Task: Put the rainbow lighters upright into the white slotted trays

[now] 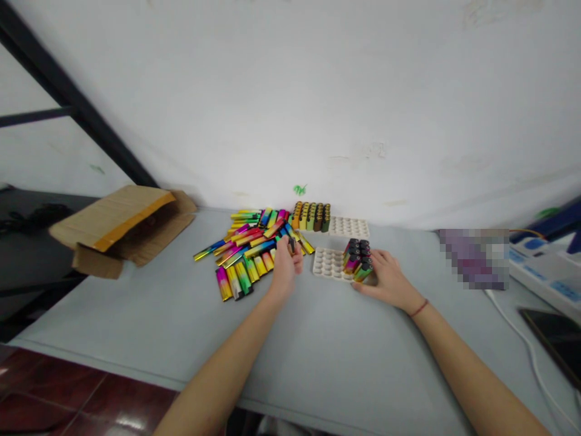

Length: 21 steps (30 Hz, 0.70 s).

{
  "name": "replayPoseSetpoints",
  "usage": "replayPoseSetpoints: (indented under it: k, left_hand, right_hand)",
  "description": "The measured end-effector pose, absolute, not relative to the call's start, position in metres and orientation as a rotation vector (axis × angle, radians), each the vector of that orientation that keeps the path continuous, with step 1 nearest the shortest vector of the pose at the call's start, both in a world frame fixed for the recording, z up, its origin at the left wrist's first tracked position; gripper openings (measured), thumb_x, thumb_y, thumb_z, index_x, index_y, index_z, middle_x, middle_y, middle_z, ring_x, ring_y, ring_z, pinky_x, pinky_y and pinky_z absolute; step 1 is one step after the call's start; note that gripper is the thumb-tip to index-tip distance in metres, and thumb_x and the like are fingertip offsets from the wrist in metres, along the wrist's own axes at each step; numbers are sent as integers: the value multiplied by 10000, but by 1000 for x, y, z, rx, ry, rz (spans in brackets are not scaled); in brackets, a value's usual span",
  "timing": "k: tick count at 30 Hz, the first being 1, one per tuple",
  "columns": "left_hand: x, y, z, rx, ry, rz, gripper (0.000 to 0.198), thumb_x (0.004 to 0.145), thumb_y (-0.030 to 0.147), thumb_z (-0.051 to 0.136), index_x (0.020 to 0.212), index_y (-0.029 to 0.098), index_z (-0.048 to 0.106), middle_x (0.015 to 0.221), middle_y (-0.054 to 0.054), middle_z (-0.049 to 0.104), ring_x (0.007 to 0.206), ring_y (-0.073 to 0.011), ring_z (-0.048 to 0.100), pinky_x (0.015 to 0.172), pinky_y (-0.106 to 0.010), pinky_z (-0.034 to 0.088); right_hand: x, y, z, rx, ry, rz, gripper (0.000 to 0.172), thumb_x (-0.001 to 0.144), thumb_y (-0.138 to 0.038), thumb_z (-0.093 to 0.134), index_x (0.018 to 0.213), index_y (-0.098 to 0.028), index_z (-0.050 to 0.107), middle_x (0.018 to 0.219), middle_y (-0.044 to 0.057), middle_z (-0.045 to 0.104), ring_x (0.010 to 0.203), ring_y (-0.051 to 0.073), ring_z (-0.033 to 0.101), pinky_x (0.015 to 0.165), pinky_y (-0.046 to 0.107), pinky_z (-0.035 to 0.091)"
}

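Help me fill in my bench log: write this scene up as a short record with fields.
Left hand: closed on a lighter, mostly hidden
Right hand: at the near tray's right end, beside the black-topped lighters; grip unclear
Near tray: white, left cups bare, black-topped lighters at right
Far tray: white, bare cups showing; a block of upright lighters to their left
Loose lighters: shiny, multicoloured, piled left of the trays
Cardboard box: open, at the table's left
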<state>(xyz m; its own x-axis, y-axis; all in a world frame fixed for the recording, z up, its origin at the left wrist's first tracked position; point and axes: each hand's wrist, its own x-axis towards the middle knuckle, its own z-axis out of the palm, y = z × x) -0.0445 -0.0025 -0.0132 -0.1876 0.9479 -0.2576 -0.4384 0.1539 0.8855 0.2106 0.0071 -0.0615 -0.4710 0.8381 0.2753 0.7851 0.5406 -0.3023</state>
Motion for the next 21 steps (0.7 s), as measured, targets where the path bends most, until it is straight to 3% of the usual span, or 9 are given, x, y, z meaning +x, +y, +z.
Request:
replayPoseSetpoints:
  k: [3,6,10,14,21]
  left_hand:
    - [-42,-2,-19,715,1122,1409,435,853,615,408,708,206,445,481,97,285,371,-58,218,372,-173,193]
    - [-38,-5,-25,962,1104,1443,337,863,547,485,890,212,469,559,89,406,416,-71,336,423,-186,300]
    - [-32,-14,-29,1368,1107,1440,282,918,481,487,942,201,515,872,-20,577,695,-127,571,658,-271,492]
    - [-28,-20,-30,1814,1136,1396,248,934,398,523,1008,181,618,1005,-87,631,970,-206,589,898,-349,472]
    - [-22,-23,-34,1978,1087,1191,264,928,354,565,1100,195,687,1073,-78,719,909,-185,626,871,-322,491]
  right_hand:
    - [210,7,-60,-1330,-2390,199,630,772,-543,660,1267,-161,578,1279,182,609,1154,370,501,928,508,438]
    - [209,7,-59,-1328,-2392,204,639,770,-538,662,1266,-145,573,1269,189,612,1141,371,504,928,510,438]
    - [209,7,-58,-1329,-2393,202,654,763,-534,670,1274,-140,565,1255,190,616,1137,369,508,928,507,438]
    - [207,6,-55,-1327,-2394,209,641,763,-515,683,1281,-154,569,1238,178,624,1133,357,514,929,491,438]
    - [208,6,-58,-1315,-2387,207,646,761,-509,690,1289,-161,561,1266,173,615,1153,365,501,930,499,437]
